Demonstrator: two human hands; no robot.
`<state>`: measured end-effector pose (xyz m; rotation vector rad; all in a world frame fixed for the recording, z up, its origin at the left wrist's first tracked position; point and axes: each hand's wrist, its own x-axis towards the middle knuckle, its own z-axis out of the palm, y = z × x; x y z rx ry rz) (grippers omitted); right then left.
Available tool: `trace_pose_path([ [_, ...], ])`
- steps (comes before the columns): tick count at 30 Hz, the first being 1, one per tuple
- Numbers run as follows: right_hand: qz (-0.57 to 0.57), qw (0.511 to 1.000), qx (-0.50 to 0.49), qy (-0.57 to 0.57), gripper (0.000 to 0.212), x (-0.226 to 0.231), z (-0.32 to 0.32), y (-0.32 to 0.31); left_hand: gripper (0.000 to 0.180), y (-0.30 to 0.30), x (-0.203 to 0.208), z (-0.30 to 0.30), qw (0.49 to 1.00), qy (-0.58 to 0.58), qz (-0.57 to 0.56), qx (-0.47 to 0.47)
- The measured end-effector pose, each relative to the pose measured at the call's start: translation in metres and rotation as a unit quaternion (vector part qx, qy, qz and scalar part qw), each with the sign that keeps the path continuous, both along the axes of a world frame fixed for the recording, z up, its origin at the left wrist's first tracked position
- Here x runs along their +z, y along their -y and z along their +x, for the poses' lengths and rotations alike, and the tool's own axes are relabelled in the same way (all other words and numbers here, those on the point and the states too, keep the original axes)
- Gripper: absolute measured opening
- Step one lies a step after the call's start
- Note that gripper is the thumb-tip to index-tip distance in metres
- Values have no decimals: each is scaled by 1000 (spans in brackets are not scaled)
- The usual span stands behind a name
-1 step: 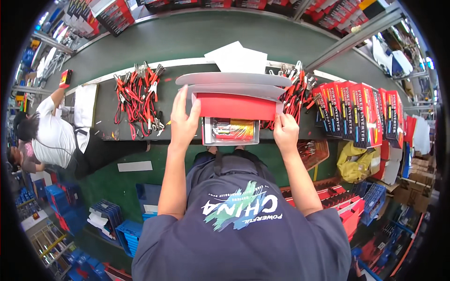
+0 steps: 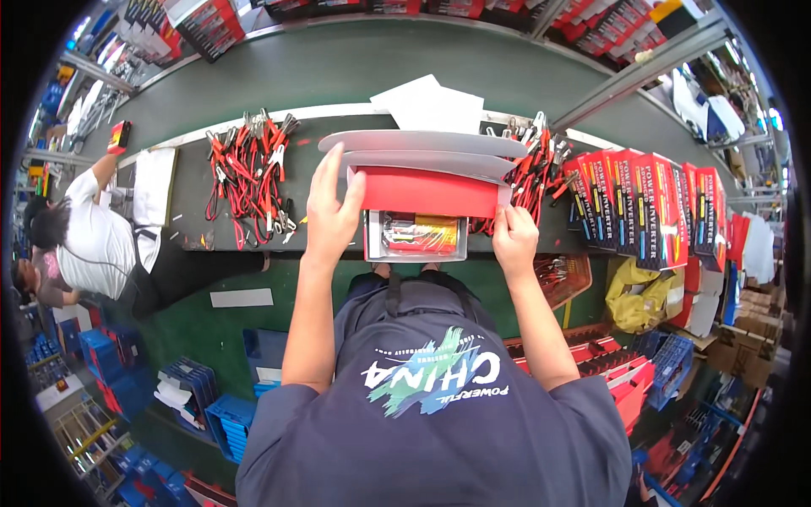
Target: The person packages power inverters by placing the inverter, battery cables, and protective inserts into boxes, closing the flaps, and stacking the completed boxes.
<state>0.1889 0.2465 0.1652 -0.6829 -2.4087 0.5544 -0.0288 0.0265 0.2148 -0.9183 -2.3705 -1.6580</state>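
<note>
**A:** Your left hand (image 2: 332, 209) is up on the left end of the red box (image 2: 427, 192), fingers spread flat and reaching over its top edge, thumb against the red face. It presses rather than pinches.

**B:** And your right hand (image 2: 514, 241) sits at the box's lower right corner, fingers curled in on the edge. You're gripping the cardboard there, hand closed round the corner.

**A:** The box itself lies at the near edge of the dark workbench (image 2: 186, 198), right in front of your chest. Its grey flaps (image 2: 422, 152) stand open on the far side, one layered behind the other.

**B:** Below the red panel you can see into the white-walled opening: a wrapped red and yellow item (image 2: 420, 232) lies inside. What it is exactly, I can't tell.

**A:** To your left on the bench, a tangle of red and black clamp cables (image 2: 252, 169). A second bunch (image 2: 534, 165) lies just beside the box on your right.

**B:** Past that, a row of upright red cartons (image 2: 642, 203) stands along the right end of the bench. A white sheet (image 2: 431, 106) lies behind the flaps.

**A:** Another person in a white shirt (image 2: 93, 241) is working far to your left, well apart from you.
</note>
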Motion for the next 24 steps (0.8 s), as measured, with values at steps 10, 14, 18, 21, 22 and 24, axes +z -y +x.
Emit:
trace_pose_path([
  [10,-200,964,96,-145,73,51,-18,-3,28,1,-41,9,986,-106,-109,-68],
  [14,-30,990,140,-2,66,16,-12,5,41,14,-75,12,986,-113,-83,-87],
  [18,55,985,165,-18,64,-25,2,11,43,19,-97,18,977,-171,-91,-92],
  [21,29,990,137,-32,62,-25,0,7,28,10,-93,21,991,-93,-56,-74],
  [22,-47,991,112,-59,53,-23,1,10,22,17,-87,22,994,-53,-65,-70],
  [24,-185,975,46,-115,35,-19,5,4,17,25,-81,22,998,11,-38,-41],
])
